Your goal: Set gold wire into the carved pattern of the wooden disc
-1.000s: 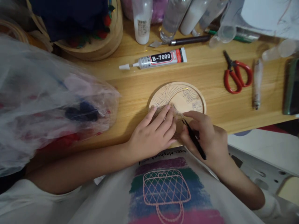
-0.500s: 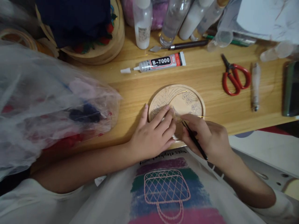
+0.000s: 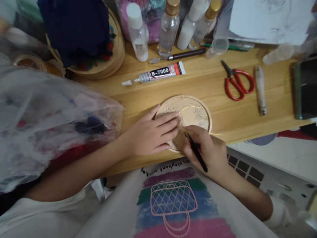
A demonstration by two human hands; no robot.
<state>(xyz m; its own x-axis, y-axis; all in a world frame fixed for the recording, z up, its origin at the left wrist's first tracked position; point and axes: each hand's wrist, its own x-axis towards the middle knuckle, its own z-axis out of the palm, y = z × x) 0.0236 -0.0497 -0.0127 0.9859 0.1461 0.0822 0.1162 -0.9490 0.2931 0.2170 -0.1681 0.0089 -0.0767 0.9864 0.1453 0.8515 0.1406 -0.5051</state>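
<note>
A round wooden disc [image 3: 195,110] with a line drawing on it lies near the front edge of the wooden desk [image 3: 218,109]. My left hand [image 3: 151,134] rests flat on the disc's left part, fingers stretched out and pressing it down. My right hand [image 3: 206,148] is closed on thin black tweezers [image 3: 196,152], whose tip touches the disc close to my left fingertips. A fine gold wire [image 3: 192,107] curves across the disc's face.
A B-7000 glue tube [image 3: 158,73], red scissors [image 3: 236,84], a dark-handled spatula [image 3: 177,55] and several bottles [image 3: 168,28] sit at the back. A large plastic bag [image 3: 49,125] fills the left. A dark phone [image 3: 305,87] lies right; round wooden hoops [image 3: 109,62] stand back left.
The view has tilted, so everything sits lower and further left in the picture. My left hand has slid slightly and lies flatter across the disc. The right hand keeps the tweezers on the disc.
</note>
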